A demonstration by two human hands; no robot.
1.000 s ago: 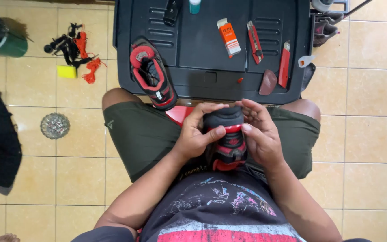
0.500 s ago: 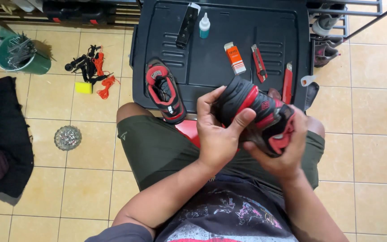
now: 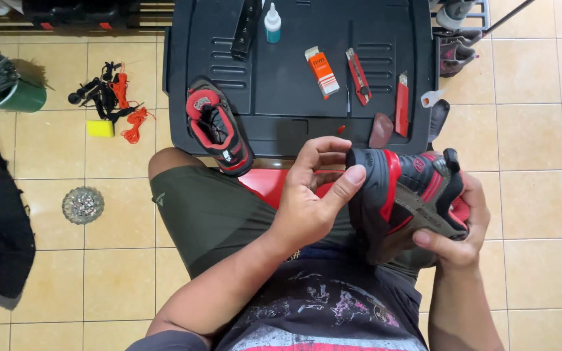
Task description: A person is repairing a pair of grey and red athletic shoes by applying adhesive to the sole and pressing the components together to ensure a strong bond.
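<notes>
fingers of the left hand (image 3: 310,195) curl half closed at the toe of a black and red shoe (image 3: 408,195), thumb pressed flat on the toe cap, the other fingers bent behind it. right hand (image 3: 460,237) wraps the heel end from below, fingers closed around the sole and thumb on the side, so both hands grip the shoe over the lap, at about 3 o'clock from the left hand. at 11 o'clock lies the second shoe (image 3: 219,133), its toe on the black mat (image 3: 294,91). on the mat at 12 o'clock sit an orange box (image 3: 322,70), two red cutters (image 3: 359,77) and a small glue bottle (image 3: 272,23).
</notes>
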